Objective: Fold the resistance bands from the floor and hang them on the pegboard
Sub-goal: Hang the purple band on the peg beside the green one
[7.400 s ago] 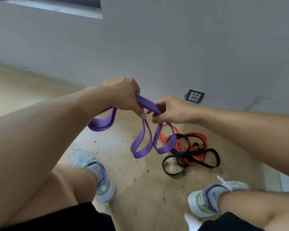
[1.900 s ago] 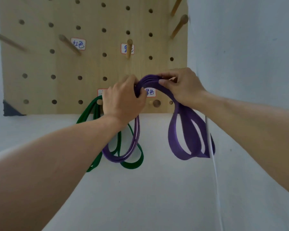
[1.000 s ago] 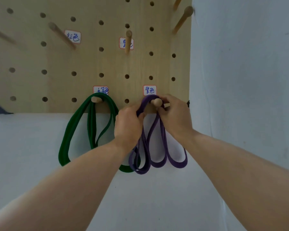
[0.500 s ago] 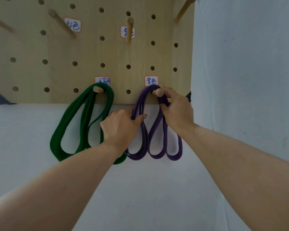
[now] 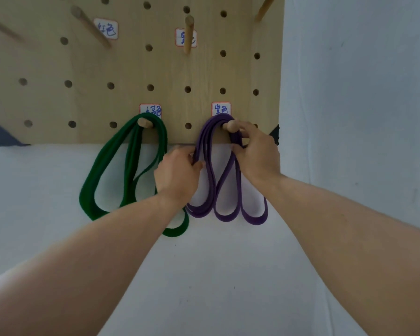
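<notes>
The purple band (image 5: 215, 170) now hangs folded on its peg (image 5: 230, 126) at the pegboard (image 5: 131, 69) bottom edge, beside the green band (image 5: 129, 166); 2 seconds ago it was held clear of the peg. The left hand (image 5: 177, 173) pinches the left strands, the right hand (image 5: 257, 151) pinches those under the peg (evening the loops). This band looks nearly done.

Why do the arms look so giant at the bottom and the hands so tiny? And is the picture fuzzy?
Head view: the wide-angle lens stretches whatever is near, so the forearms balloon while the left hand and right hand look small. The purple band and pegboard are slightly soft; light is flat, with no glare.
</notes>
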